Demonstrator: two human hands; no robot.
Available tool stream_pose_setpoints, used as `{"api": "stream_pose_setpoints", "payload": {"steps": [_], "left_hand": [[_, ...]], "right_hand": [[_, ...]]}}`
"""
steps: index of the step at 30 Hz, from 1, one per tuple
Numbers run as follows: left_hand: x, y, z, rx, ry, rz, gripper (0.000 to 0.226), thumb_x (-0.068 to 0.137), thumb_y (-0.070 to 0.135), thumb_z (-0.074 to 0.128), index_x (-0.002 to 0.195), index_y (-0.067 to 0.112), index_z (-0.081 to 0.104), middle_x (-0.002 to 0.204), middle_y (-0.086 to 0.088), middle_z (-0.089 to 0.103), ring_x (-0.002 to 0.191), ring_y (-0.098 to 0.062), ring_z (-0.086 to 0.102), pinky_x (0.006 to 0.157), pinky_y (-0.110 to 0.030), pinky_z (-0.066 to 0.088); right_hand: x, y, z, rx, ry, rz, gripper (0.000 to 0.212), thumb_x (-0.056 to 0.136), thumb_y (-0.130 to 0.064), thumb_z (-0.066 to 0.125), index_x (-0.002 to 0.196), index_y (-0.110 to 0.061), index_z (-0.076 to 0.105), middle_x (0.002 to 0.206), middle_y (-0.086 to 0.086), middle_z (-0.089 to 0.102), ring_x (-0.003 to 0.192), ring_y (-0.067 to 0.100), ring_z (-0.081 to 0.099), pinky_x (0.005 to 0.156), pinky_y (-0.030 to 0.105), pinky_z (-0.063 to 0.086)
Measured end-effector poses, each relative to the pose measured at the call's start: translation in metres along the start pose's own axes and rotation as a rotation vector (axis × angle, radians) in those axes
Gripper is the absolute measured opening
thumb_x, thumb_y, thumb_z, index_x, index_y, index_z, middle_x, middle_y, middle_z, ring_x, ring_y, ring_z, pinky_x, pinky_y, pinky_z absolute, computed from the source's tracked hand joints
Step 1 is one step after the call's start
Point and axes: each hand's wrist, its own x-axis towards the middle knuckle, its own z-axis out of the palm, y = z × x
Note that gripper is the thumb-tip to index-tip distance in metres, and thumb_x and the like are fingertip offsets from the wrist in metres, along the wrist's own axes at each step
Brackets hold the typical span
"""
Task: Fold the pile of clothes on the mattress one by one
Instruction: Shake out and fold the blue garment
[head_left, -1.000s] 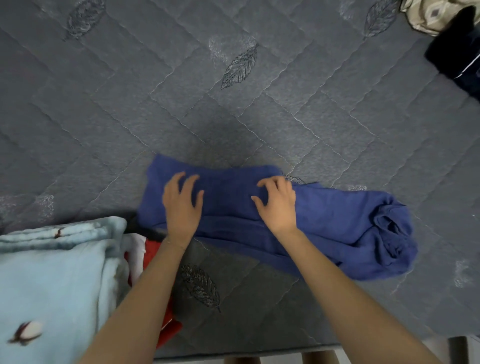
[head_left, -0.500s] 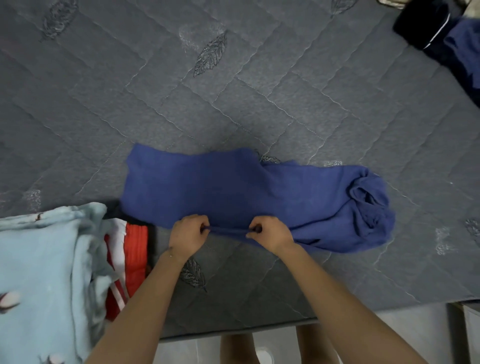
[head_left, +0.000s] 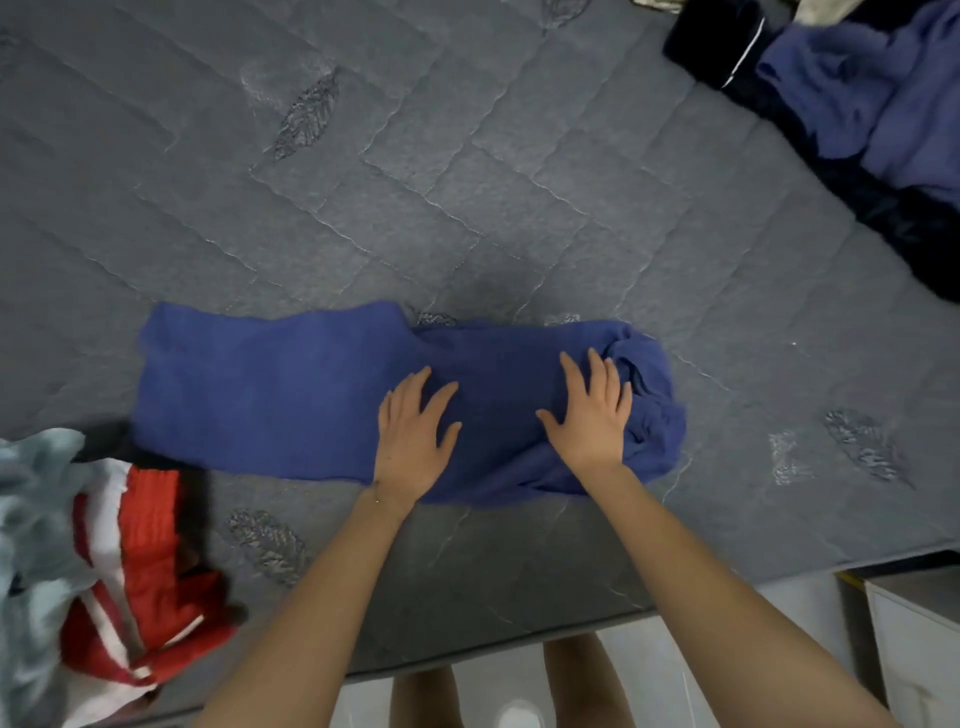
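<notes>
Blue garment (head_left: 291, 395) under flat left hand (head_left: 413, 441), right hand (head_left: 592, 415), seemingly pressing.

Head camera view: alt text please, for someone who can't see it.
Both hands lie flat on a long blue garment spread across a grey quilted mattress, the left hand near its middle, the right hand by its bunched end. More clothes lie heaped at far right.
</notes>
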Motion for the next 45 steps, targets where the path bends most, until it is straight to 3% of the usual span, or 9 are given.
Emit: {"api": "stream_pose_setpoints", "payload": {"steps": [6, 15, 18, 23, 27, 30, 33, 41, 45], "left_hand": [[0.012, 0.048, 0.036, 0.084, -0.069, 0.11, 0.052, 0.098, 0.027, 0.052, 0.148, 0.023, 0.037, 0.16, -0.008, 0.017, 0.149, -0.028, 0.011, 0.119, -0.044, 0.003], [0.035, 0.093, 0.066, 0.188, -0.192, 0.083, 0.056, 0.101, 0.033, 0.043, 0.153, 0.031, 0.02, 0.162, -0.001, 0.003, 0.15, -0.02, -0.002, 0.119, -0.04, -0.005], [0.04, 0.103, 0.072, 0.214, -0.22, 0.089, 0.061, 0.099, 0.035, 0.047, 0.153, 0.032, 0.018, 0.163, 0.0, 0.0, 0.149, -0.021, -0.004, 0.119, -0.042, -0.005], [0.045, 0.113, 0.079, 0.327, -0.313, 0.07, 0.081, 0.092, 0.049, 0.054, 0.153, 0.036, 0.004, 0.162, -0.001, -0.014, 0.148, -0.023, -0.015, 0.118, -0.048, -0.007], [0.049, 0.129, 0.082, 0.316, -0.36, 0.025, 0.091, 0.086, 0.054, 0.06, 0.152, 0.039, -0.002, 0.161, -0.003, -0.018, 0.147, -0.025, -0.021, 0.116, -0.054, -0.008], [0.053, 0.141, 0.083, 0.294, -0.398, -0.008, 0.098, 0.082, 0.057, 0.063, 0.152, 0.041, -0.005, 0.159, -0.003, -0.023, 0.146, -0.026, -0.024, 0.114, -0.058, -0.007], [0.058, 0.156, 0.085, 0.268, -0.425, -0.016, 0.102, 0.08, 0.059, 0.065, 0.15, 0.044, -0.007, 0.159, -0.002, -0.025, 0.145, -0.027, -0.024, 0.114, -0.061, -0.005], [0.083, 0.208, 0.096, 0.062, -0.377, 0.072, 0.1, 0.078, 0.069, 0.059, 0.15, 0.046, -0.007, 0.16, 0.005, -0.022, 0.147, -0.023, -0.019, 0.114, -0.061, -0.005], [0.09, 0.227, 0.099, 0.061, -0.33, 0.164, 0.098, 0.079, 0.073, 0.053, 0.151, 0.043, -0.006, 0.16, 0.002, -0.02, 0.147, -0.02, -0.02, 0.114, -0.055, -0.011]], "right_hand": [[0.021, 0.059, -0.019, -0.046, 0.063, 0.074, 0.091, 0.087, -0.03, 0.064, 0.155, -0.029, 0.004, 0.162, 0.007, -0.009, 0.149, 0.031, -0.005, 0.118, 0.051, -0.003], [0.049, 0.114, -0.039, 0.397, 0.106, 0.329, 0.105, 0.083, -0.027, 0.073, 0.154, -0.015, -0.003, 0.15, 0.014, 0.032, 0.138, 0.032, 0.03, 0.115, 0.045, 0.023], [0.053, 0.128, -0.039, 0.531, 0.086, 0.359, 0.108, 0.078, -0.032, 0.078, 0.154, -0.014, 0.003, 0.15, 0.014, 0.031, 0.138, 0.032, 0.03, 0.113, 0.045, 0.026], [0.058, 0.147, -0.036, 0.897, -0.041, 0.486, 0.076, 0.077, -0.025, 0.08, 0.137, -0.006, 0.038, 0.133, 0.013, 0.053, 0.122, 0.029, 0.053, 0.099, 0.033, 0.043], [0.052, 0.157, -0.042, 1.117, -0.103, 0.278, 0.028, 0.088, -0.012, 0.069, 0.114, -0.012, 0.059, 0.114, 0.004, 0.064, 0.108, 0.016, 0.062, 0.085, 0.017, 0.048], [0.045, 0.159, -0.05, 1.237, -0.147, 0.215, 0.028, 0.096, -0.015, 0.058, 0.123, -0.018, 0.051, 0.121, -0.003, 0.058, 0.108, 0.005, 0.056, 0.089, 0.01, 0.043], [0.042, 0.163, -0.058, 1.269, -0.131, 0.206, 0.023, 0.095, -0.011, 0.059, 0.116, -0.018, 0.053, 0.11, -0.007, 0.061, 0.106, 0.007, 0.057, 0.083, 0.007, 0.045], [0.046, 0.192, -0.098, 1.085, 0.377, 0.359, 0.013, 0.087, -0.021, 0.065, 0.084, -0.028, 0.055, 0.077, -0.015, 0.063, 0.071, -0.011, 0.058, 0.065, 0.005, 0.042], [0.053, 0.202, -0.11, 0.983, 0.361, 0.482, 0.02, 0.091, -0.028, 0.06, 0.106, -0.019, 0.053, 0.094, -0.003, 0.064, 0.086, 0.015, 0.061, 0.075, 0.027, 0.044]]}}
